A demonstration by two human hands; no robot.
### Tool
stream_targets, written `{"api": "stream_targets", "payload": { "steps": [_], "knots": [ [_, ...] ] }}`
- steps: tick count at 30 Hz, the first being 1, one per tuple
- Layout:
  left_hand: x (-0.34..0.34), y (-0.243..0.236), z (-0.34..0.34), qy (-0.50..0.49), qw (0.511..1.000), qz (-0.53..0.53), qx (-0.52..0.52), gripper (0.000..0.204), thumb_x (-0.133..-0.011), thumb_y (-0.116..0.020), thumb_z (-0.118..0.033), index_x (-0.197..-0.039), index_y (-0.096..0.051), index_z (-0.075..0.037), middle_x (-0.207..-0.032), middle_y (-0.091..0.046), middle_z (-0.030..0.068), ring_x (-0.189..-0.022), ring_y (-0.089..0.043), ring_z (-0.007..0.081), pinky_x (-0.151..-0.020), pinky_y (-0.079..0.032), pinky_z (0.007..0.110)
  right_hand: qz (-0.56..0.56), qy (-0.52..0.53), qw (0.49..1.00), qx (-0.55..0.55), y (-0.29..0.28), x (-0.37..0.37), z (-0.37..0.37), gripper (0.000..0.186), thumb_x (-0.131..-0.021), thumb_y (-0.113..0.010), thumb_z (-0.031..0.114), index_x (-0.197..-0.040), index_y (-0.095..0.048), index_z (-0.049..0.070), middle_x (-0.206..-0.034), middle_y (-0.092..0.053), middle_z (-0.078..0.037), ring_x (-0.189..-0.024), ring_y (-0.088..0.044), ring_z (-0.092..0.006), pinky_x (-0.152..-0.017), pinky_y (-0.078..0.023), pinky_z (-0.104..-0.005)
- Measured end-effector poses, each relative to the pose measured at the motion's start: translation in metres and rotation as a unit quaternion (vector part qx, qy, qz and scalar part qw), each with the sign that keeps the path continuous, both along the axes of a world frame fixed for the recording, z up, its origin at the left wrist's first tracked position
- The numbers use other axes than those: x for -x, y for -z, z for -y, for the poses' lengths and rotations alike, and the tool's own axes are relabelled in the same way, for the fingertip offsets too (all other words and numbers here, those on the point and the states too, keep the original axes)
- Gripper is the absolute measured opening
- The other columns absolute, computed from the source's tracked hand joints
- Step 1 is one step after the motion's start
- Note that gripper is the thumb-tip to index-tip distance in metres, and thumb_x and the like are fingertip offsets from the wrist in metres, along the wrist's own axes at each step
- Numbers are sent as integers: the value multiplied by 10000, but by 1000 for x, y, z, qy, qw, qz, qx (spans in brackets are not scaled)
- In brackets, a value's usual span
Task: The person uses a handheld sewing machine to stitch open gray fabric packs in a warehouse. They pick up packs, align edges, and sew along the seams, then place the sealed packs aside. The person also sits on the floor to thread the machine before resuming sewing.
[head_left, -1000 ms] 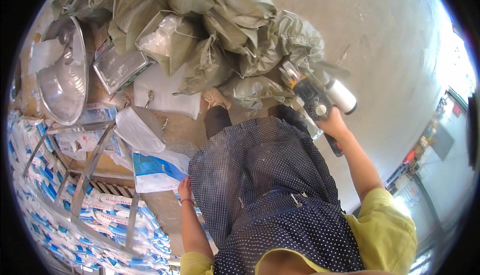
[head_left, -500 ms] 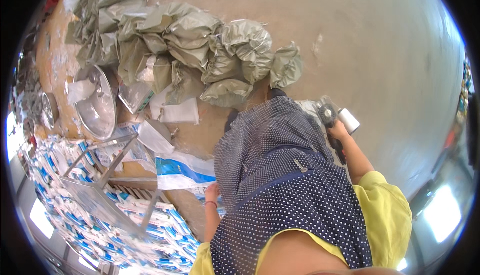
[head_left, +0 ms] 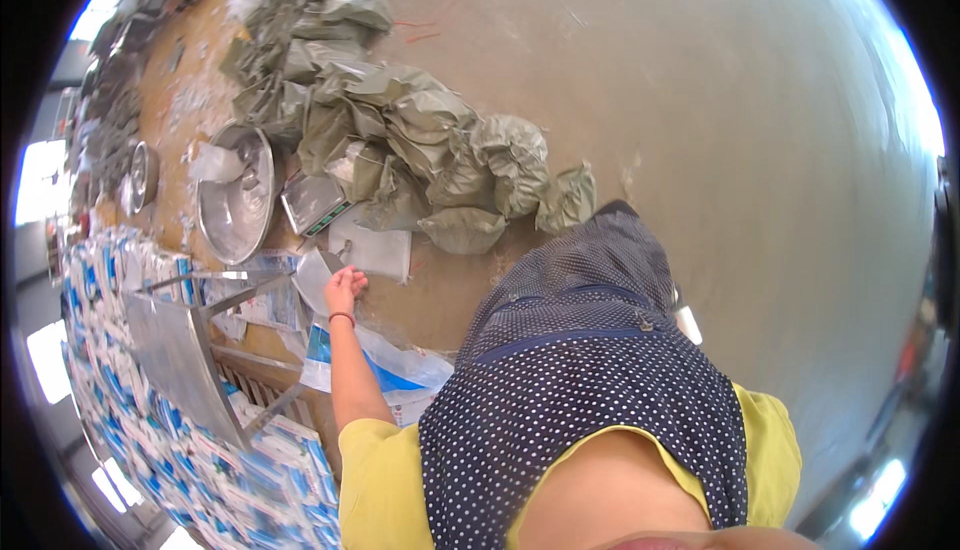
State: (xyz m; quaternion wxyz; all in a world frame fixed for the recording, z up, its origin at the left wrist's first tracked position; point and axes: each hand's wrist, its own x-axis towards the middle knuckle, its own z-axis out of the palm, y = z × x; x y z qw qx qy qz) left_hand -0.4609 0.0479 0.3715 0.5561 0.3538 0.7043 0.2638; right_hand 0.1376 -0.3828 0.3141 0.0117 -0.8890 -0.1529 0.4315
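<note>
My left hand (head_left: 345, 288) reaches out to the left, its fingers partly spread and nothing visible in them. Right beside it lies a grey-white scoop-like pan (head_left: 316, 278), resting near a metal handle. Below the hand and wrist, a white and blue printed plastic bag (head_left: 385, 368) is spread out. My right hand is hidden behind the dotted apron (head_left: 580, 400); only the end of a white cylinder (head_left: 689, 325) shows past the apron's right edge.
A metal frame stand (head_left: 175, 350) rises at the left, beside heaps of white and blue bags (head_left: 110, 390). Beyond are a large steel basin (head_left: 237, 215), a scale (head_left: 316, 202), a white sheet (head_left: 375, 245) and a row of filled grey-green sacks (head_left: 425, 130) on the floor.
My left hand has gone from the printed bag's edge up to the scoop-like pan. My right hand, earlier on a dark handheld machine beside the white cylinder, has dropped out of sight.
</note>
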Motion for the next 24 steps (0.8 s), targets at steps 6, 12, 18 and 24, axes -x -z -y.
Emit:
{"api": "stream_targets", "payload": {
  "steps": [6,12,18,24],
  "knots": [
    [-9,42,108,-50,978,-124,161,193,-847,-524,-185,-947,-582,-31,-781,-649,89,-610,-620,163,-467,-445,259,-19,23,999,-15,26,-95,-37,303,-658,-657,173,-878,-623,-32,-810,-646,-167,-783,-631,-278,-701,-490,-377],
    [-192,40,176,-93,945,-36,310,239,-852,-510,-257,-971,-575,-59,-876,-653,97,-718,-639,171,-559,-471,302,7,25,999,-39,38,-260,-80,277,-644,-639,123,-851,-614,-60,-757,-642,-164,-731,-634,-281,-651,-497,-384],
    [-326,-19,127,-81,966,8,247,264,-848,-546,-243,-1048,-568,-73,-893,-653,86,-722,-640,166,-619,-468,284,14,26,995,-92,-33,-364,-196,205,-637,-608,65,-786,-598,-76,-658,-617,-139,-595,-612,-248,-535,-493,-371],
    [-339,-8,108,-211,957,-16,200,223,-837,-564,-216,-1013,-571,-78,-878,-657,73,-695,-640,160,-599,-443,268,-29,83,985,-146,-47,-453,-316,103,-665,-589,42,-710,-556,-45,-532,-532,-72,-399,-498,-161,-372,-390,-288]
  ]
}}
